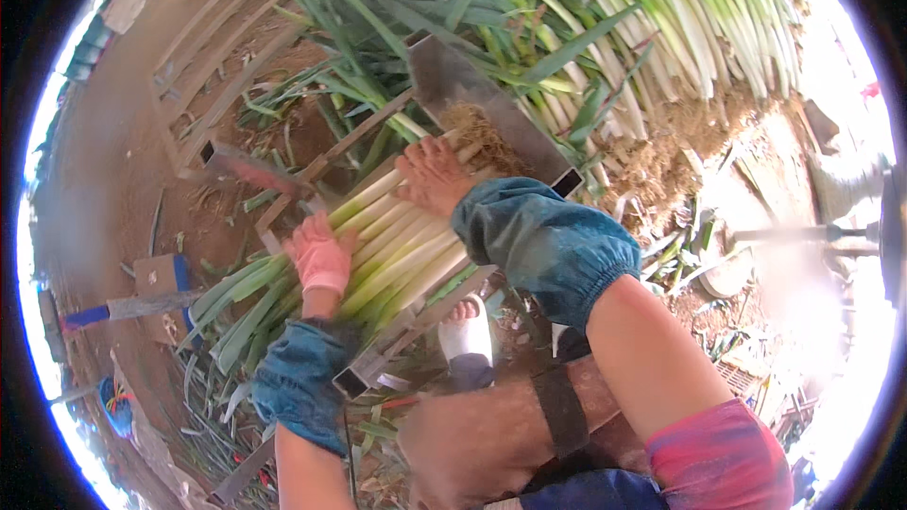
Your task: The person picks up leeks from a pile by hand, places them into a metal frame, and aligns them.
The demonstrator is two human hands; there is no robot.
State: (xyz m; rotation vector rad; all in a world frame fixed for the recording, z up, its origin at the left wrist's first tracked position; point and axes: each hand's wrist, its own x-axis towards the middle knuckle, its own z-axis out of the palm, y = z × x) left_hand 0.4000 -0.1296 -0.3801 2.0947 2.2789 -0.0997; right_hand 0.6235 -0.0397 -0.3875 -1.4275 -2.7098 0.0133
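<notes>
A row of long green onions (402, 244) lies side by side across a metal frame in front of me, white shafts and roots to the upper right, green leaves to the lower left. My left hand (321, 253), in a pink glove, grips the onions at the far edge, where the shafts turn green. Bare-fingered, my right hand (436, 178) curls over the white shafts near the roots. A wide metal plate (491, 118) stands beside the root ends. The frame's near metal bar (406, 331) runs under the onions, and a short bar (248, 170) sticks out beyond my left hand.
A large heap of green onions (652, 24) with soil-covered roots fills the far right. Bent rails (222, 38) lie on the dirt floor at the far left. A blue-handled blade (132, 307) rests at the left. Leaf scraps litter the ground around my feet.
</notes>
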